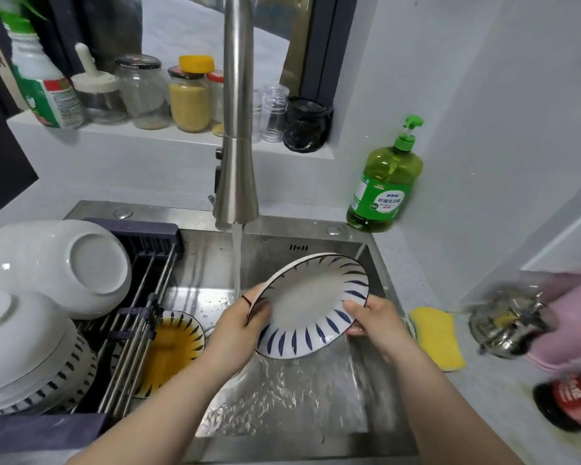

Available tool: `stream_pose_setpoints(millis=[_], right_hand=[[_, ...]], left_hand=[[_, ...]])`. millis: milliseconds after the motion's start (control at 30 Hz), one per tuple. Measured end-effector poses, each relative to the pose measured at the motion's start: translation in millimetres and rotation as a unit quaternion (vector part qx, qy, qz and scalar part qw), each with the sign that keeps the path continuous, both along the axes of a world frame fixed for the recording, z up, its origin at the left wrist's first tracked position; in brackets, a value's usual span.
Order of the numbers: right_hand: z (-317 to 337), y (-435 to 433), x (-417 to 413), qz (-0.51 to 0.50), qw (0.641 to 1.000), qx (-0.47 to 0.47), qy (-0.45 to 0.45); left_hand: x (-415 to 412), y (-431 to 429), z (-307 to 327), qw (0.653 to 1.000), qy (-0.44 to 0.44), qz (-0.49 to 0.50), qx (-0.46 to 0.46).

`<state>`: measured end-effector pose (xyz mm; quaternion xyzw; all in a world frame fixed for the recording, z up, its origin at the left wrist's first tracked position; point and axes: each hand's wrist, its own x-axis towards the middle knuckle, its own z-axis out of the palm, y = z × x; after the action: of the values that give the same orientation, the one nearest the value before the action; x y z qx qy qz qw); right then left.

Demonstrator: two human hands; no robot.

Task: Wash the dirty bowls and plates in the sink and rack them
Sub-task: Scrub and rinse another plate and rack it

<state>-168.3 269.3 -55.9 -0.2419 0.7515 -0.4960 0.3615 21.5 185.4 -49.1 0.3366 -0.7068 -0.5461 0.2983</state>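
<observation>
Head camera looks steeply down, close over the sink (pixel 379 263).

Plate (pixel 311 305): white, blue radial strokes. Sponge (pixel 437 337): yellow. Soap bottle (pixel 384 182): green. Racked bowls (pixel 57 263): white.

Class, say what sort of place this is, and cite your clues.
Probably a home kitchen: a steel sink under a running faucet, bowls upturned on a drying rack, and a dish-soap bottle.

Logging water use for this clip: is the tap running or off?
Running. A stream falls from the faucet spout beside the plate's left edge, and water ripples across the sink floor.
</observation>
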Motion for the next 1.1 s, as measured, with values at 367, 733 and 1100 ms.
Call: stream_pose_setpoints(millis=[367,733,1100], right_hand=[[-2,12,10,-0.034,0.997,-0.072,-0.012],[6,13,45,0.025,0.996,-0.086,0.027],[55,-35,140,0.220,0.951,-0.095,0.194]], left_hand=[[16,10,-4,0.968,-0.096,-0.025,-0.229],[50,5,-2,0.988,-0.031,0.080,-0.132],[117,-40,9,0.969,0.031,0.239,0.059]])
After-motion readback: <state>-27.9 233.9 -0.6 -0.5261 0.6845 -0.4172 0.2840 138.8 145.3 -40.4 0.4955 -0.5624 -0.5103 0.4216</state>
